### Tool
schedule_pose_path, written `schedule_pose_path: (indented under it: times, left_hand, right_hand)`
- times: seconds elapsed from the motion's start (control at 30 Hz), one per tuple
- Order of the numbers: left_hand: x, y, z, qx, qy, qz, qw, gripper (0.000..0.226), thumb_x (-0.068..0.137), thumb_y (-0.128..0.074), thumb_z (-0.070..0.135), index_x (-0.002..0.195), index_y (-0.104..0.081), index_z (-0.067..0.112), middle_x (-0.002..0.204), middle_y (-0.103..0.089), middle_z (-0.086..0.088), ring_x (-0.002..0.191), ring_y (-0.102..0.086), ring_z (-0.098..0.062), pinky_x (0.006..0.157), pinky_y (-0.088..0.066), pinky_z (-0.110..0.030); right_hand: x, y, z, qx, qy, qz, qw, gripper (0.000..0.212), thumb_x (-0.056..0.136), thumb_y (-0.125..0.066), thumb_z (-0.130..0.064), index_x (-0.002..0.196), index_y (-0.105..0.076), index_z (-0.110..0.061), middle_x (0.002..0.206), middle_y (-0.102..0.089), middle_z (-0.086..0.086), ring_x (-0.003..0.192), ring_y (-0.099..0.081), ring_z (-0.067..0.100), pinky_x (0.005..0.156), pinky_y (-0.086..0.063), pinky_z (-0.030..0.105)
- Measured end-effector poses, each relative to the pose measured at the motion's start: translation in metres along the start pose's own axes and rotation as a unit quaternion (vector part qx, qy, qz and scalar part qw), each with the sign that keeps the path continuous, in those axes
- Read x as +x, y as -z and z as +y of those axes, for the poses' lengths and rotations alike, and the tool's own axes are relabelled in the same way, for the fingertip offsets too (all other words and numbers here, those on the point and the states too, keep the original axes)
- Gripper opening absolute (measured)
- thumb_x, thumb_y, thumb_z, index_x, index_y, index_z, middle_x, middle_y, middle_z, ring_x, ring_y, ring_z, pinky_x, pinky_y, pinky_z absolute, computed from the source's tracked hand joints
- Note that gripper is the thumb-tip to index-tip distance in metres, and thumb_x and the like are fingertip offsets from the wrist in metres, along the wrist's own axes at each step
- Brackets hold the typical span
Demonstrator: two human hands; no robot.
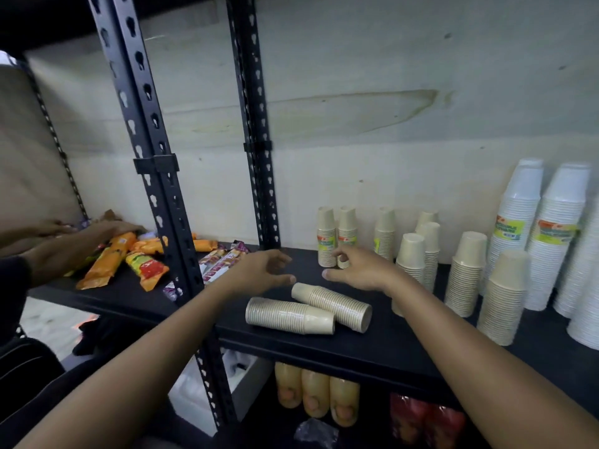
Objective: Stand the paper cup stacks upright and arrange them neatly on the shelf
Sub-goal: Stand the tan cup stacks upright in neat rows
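Observation:
Two beige paper cup stacks lie on their sides on the black shelf [372, 348]: the front stack [288, 315] and, touching it, the rear stack [334, 306]. My left hand [262, 270] hovers just above and left of them, fingers spread, holding nothing. My right hand [356, 268] hovers above and right of them, fingers loosely spread, also holding nothing. Several beige cup stacks [465, 273] stand upside down on the shelf behind and to the right, some with labels [325, 238].
Tall white cup stacks [547, 234] stand at the far right. A black slotted upright [155, 176] divides the shelf; left of it another person's hands [103, 230] handle orange snack packets [107, 260]. Yellow juice bottles [316, 395] stand on the shelf below.

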State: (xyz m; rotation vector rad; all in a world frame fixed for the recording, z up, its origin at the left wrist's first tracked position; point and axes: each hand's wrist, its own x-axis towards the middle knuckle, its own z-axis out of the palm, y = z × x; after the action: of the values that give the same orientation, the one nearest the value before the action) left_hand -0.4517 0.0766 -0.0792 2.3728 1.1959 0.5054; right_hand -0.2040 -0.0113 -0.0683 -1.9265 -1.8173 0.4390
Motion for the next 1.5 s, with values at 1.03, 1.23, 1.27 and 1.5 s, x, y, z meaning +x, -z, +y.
schedule_pose_path:
  times: [1.03,1.23,1.27,1.5]
  left_hand:
    - [-0.075,-0.044,-0.023,0.151,-0.155,0.071,0.974,0.068,0.078,-0.083,0.029,0.139,-0.055,0.038,0.134,-0.059,0.014,0.123,-0.056,-0.011,0.100,-0.050,-0.037]
    - [-0.064,-0.041,-0.024,-0.029,-0.098,0.145,0.984,0.069,0.074,-0.089,0.028,0.136,-0.061,0.034,0.130,-0.064,0.019,0.121,-0.056,0.000,0.107,-0.046,-0.028]
    - [-0.060,-0.041,-0.024,-0.055,-0.087,0.151,0.983,0.068,0.073,-0.089,0.028,0.135,-0.062,0.034,0.129,-0.065,0.019,0.120,-0.057,0.000,0.106,-0.046,-0.027]
    - [-0.025,-0.046,-0.009,-0.252,-0.045,0.145,0.956,0.056,0.075,-0.089,0.017,0.124,-0.066,0.033,0.117,-0.073,0.011,0.105,-0.069,0.000,0.096,-0.054,-0.026]
  right_hand:
    - [-0.050,-0.031,0.010,-0.129,-0.003,-0.031,0.991,0.073,0.087,-0.075,-0.034,0.150,-0.039,-0.032,0.143,-0.052,0.003,0.123,-0.055,0.022,0.096,-0.047,0.032]
    - [-0.051,-0.037,0.020,0.039,-0.007,0.084,0.996,0.075,0.085,-0.078,-0.028,0.150,-0.042,-0.026,0.139,-0.060,0.001,0.121,-0.059,0.019,0.090,-0.041,0.024]
    - [-0.049,-0.039,0.021,0.070,-0.012,0.106,0.992,0.075,0.085,-0.078,-0.028,0.151,-0.042,-0.026,0.137,-0.061,0.000,0.119,-0.060,0.019,0.090,-0.041,0.024]
    - [-0.040,-0.051,0.026,0.213,-0.019,0.185,0.959,0.080,0.077,-0.083,-0.027,0.140,-0.037,-0.043,0.125,-0.061,-0.017,0.115,-0.064,0.011,0.101,-0.052,0.043]
